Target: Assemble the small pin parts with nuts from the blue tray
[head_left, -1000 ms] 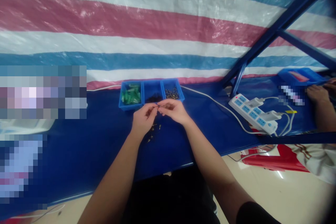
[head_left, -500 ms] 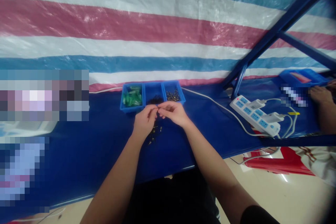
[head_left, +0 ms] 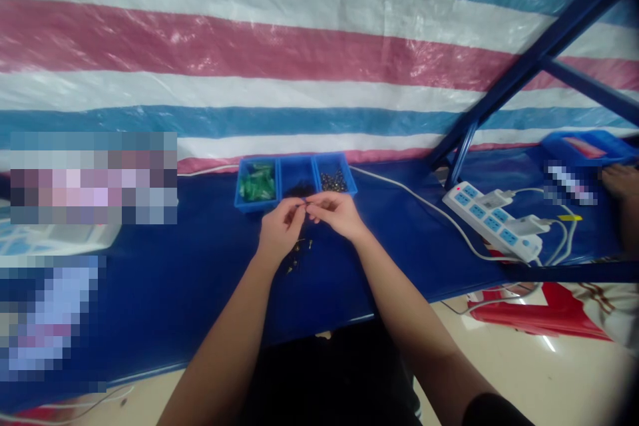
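My left hand [head_left: 282,226] and my right hand [head_left: 335,213] meet fingertip to fingertip above the blue table. Both are closed in a pinch, and whatever lies between the fingertips is too small and too hidden to name. Just beyond them stand three joined blue bins. Green pieces [head_left: 257,184] fill the left bin, dark small parts [head_left: 300,189] lie in the middle one behind my fingers, and shiny metal parts [head_left: 333,182] are in the right one. Several small brass-coloured parts [head_left: 294,258] are scattered on the table below my hands.
A white power strip [head_left: 492,221] with plugs and cables lies to the right, beside a blue metal frame [head_left: 529,73]. Farther right are another blue bin [head_left: 589,145] and another person's hand [head_left: 622,180]. A striped tarp [head_left: 299,46] hangs behind the table [head_left: 200,279].
The whole view has shifted slightly, so things sit a little farther right. My hands stay pinched together over the same spot by the bins.
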Motion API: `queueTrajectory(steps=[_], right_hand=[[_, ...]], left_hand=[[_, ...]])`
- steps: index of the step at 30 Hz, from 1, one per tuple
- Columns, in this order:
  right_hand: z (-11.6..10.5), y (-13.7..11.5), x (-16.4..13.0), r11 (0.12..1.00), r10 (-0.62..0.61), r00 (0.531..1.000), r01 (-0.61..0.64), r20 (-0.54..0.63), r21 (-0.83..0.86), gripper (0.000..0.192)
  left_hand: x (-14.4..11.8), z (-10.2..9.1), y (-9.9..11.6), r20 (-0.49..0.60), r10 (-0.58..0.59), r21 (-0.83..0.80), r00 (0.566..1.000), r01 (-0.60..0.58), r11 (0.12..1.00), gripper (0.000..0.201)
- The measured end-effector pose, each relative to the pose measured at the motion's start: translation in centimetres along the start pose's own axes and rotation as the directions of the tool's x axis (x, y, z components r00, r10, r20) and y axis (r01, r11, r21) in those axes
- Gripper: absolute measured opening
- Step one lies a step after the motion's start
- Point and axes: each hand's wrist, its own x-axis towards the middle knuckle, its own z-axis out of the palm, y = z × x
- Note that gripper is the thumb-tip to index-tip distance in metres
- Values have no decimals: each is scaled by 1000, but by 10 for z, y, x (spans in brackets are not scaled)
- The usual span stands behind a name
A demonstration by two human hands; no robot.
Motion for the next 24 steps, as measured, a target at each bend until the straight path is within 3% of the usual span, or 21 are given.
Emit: queueTrajectory(steps=[8, 24], right_hand=[[1, 4, 0, 1000, -21, 1000, 21, 8, 11, 38], [4, 6, 0, 999, -37, 999, 37, 27, 23, 35]], left_hand=[[-1, 1, -3, 56, -39, -37, 998, 41, 998, 21], [-1, -1, -3, 75, -1, -8, 997, 2, 1000, 19]])
